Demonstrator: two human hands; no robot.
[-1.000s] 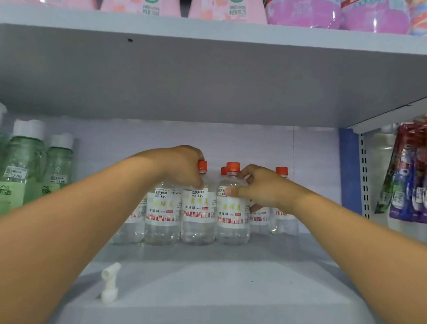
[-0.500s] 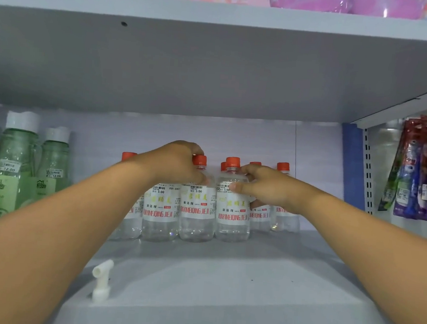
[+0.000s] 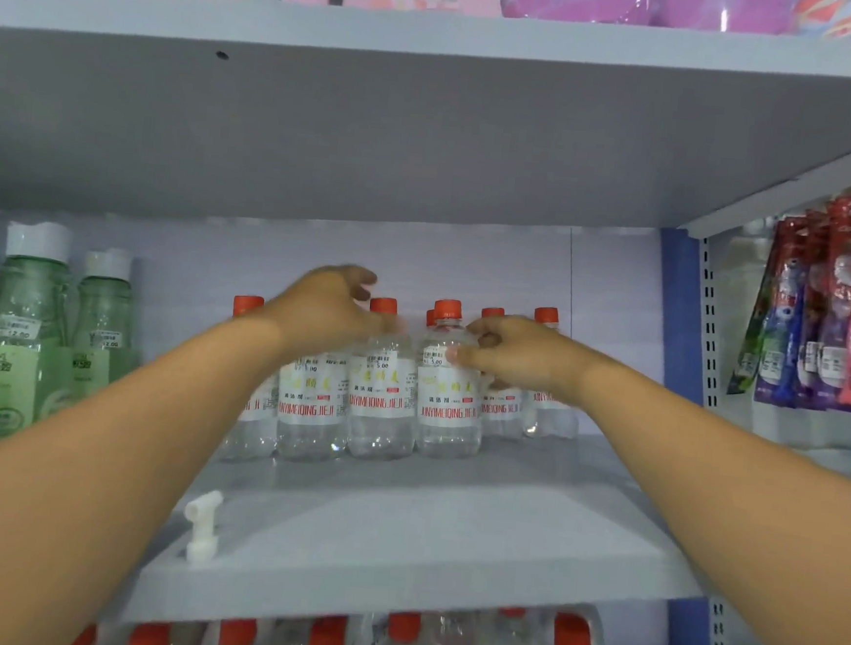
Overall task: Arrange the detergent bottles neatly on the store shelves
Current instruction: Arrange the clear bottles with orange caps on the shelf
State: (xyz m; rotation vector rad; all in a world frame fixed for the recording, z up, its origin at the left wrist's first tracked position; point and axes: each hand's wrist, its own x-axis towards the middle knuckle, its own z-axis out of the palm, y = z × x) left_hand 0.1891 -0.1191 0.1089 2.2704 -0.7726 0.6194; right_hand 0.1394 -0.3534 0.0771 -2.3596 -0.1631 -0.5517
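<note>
The left hand hovers over the clear detergent bottles at the back of the middle shelf, fingers loosely spread and blurred, gripping nothing that can be seen. The right hand curls round the shoulder of the front right bottle. These bottles look full, so rather heavy, with smooth, slippery plastic that dents easily; the shoulder under the red cap seems the safest hold.

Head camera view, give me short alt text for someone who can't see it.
A person's right hand holds a clear, red-capped detergent bottle in a cluster on a grey store shelf, while the left hand hovers blurred over its neighbours. Green bottles stand left; a loose white nozzle sits near the front edge.
</note>
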